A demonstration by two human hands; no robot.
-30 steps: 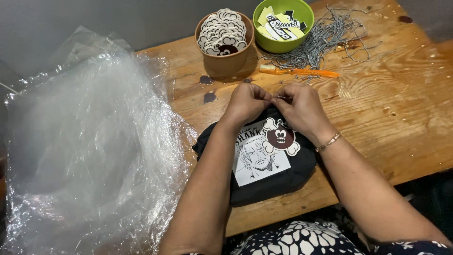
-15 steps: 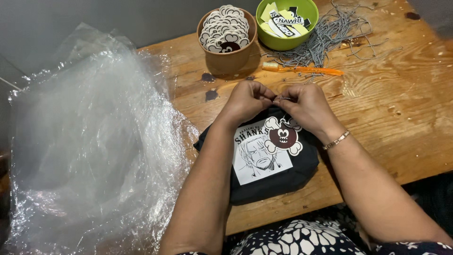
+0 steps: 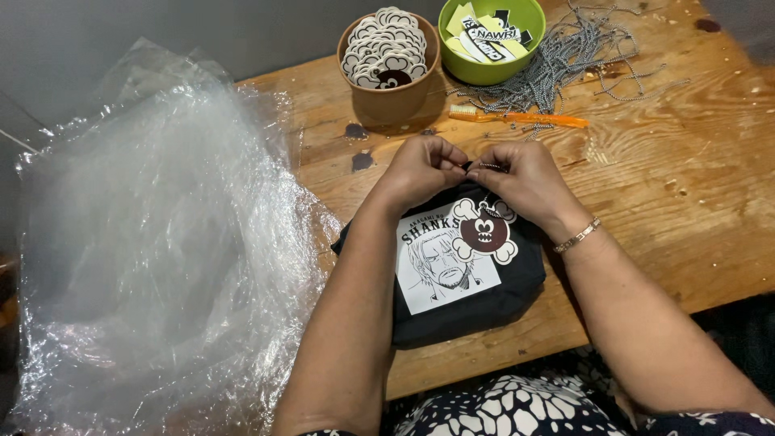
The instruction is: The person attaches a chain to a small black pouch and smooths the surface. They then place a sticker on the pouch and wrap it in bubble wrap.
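Left hand (image 3: 421, 168) and right hand (image 3: 525, 179): fingertips pinched together on a thin bead chain (image 3: 489, 165) | folded black garment (image 3: 476, 287): near table edge, under both hands | handling: chain light, slippery, pinch near ends; cloth soft, limp

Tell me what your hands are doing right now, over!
Left hand and right hand pinch a small metal chain together, over. Folded black garment with round tag under them. Nothing blocks the hands.

wood table (image 3: 686, 210) | bag (image 3: 472, 311), 2 bowls (image 3: 391, 97) (image 3: 488, 71), cords (image 3: 565, 60), plastic (image 3: 161, 266)
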